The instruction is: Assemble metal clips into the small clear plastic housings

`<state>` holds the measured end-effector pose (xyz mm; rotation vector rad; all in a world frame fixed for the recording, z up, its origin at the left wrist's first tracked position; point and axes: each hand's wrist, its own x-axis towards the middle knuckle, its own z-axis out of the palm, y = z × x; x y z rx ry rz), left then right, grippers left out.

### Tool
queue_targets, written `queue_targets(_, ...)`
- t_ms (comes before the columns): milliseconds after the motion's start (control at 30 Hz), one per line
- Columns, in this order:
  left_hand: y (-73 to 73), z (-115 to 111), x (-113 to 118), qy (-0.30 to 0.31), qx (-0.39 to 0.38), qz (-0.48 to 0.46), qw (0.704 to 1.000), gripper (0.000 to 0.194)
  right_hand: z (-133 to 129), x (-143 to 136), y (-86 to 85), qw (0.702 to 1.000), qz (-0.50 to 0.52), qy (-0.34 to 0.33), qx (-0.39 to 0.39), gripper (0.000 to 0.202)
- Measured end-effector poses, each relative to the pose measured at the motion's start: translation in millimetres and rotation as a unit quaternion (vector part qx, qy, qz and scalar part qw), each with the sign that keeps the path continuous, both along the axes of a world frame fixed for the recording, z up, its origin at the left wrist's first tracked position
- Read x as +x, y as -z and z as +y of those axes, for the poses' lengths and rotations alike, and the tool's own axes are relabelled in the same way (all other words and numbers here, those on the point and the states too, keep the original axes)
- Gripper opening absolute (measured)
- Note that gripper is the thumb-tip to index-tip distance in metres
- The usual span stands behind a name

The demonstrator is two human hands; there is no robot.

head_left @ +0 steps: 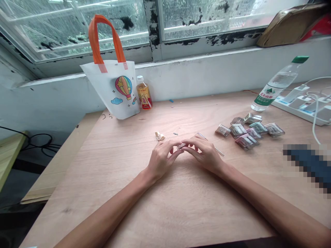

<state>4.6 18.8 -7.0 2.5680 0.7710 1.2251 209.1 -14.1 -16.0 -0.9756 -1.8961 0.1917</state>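
Both my hands meet over the middle of the wooden table [124, 162]. Between their fingertips is a small clear plastic piece [181, 146], mostly covered by the fingers. My left hand [162, 155] pinches it from the left, and my right hand [203, 151] pinches it from the right. A thin metal rod [219, 151] lies partly under my right hand. Just beyond my left hand sits a crumpled cream-coloured scrap [159, 135], with a tiny grey piece [175, 133] to its right. Several clear and tinted plastic cases [247, 141] are heaped to the right.
A white bag [108, 93] with orange handles and an amber drink bottle [144, 94] stand at the back left. At the back right are a tilted water bottle [275, 86] and a power strip [305, 110] with cables. A blurred dark object [312, 165] lies at right.
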Motion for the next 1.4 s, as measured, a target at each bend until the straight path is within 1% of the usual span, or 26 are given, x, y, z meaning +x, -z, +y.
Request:
queue_targets(133,-0.7,-0.6,0.0,-0.004,0.018,-0.002,1.000,0.022,-0.8,0.3,-1.6,1.000,0.010,-0.011,-0.015,0.015)
queue_targets(200,-0.8,-0.8,-0.2,-0.007,0.018,0.003,1.000,0.020,-2.1,-0.5,-3.2,0.999,0.027,-0.015,-0.039,0.015)
queue_targets(300,-0.7,-1.0,-0.6,-0.009,0.012,0.004,1.000,0.020,-4.4,-2.6,-6.1,0.990,0.079,-0.025,-0.111,0.016)
queue_targets(433,0.1,-0.7,-1.1,0.003,0.001,-0.004,1.000,0.021,-5.2,-5.7,-8.6,0.962,0.149,-0.058,-0.223,0.017)
queue_targets(500,-0.2,-0.3,-1.4,0.018,-0.034,-0.018,0.999,0.022,-4.4,-6.9,-8.7,0.944,0.177,-0.077,-0.268,0.020)
queue_targets(533,-0.9,0.0,-1.6,0.027,-0.064,-0.027,0.997,0.024,-3.8,-7.3,-8.6,0.935,0.189,-0.084,-0.287,0.021)
queue_targets(600,-3.4,0.9,-2.0,0.044,-0.142,-0.038,0.988,0.028,-2.3,-7.8,-8.5,0.918,0.214,-0.093,-0.320,0.024)
queue_targets(700,-8.0,3.5,-2.4,0.061,-0.262,-0.038,0.962,0.027,-0.3,-7.6,-8.6,0.898,0.242,-0.103,-0.354,0.028)
queue_targets(767,-9.3,5.7,-2.6,0.068,-0.309,-0.040,0.948,0.024,0.6,-7.3,-8.6,0.892,0.247,-0.107,-0.364,0.030)
queue_targets(833,-7.9,7.7,-2.6,0.066,-0.318,-0.040,0.945,0.023,1.1,-7.5,-7.8,0.891,0.244,-0.108,-0.367,0.031)
queue_targets(1000,1.2,9.2,-2.2,0.022,-0.263,-0.008,0.965,0.019,0.9,-10.1,-3.2,0.896,0.230,-0.109,-0.365,0.036)
queue_targets(1067,2.8,9.0,-2.0,0.010,-0.254,-0.004,0.967,0.018,0.7,-11.2,-2.4,0.898,0.223,-0.107,-0.363,0.037)
queue_targets(1233,-3.6,7.7,-1.1,0.032,-0.275,-0.017,0.961,0.018,1.3,-11.0,-3.2,0.898,0.227,-0.099,-0.362,0.035)
queue_targets(1400,-8.5,8.7,-0.5,0.048,-0.308,-0.029,0.950,0.018,2.6,-8.6,-2.8,0.894,0.229,-0.118,-0.368,0.036)
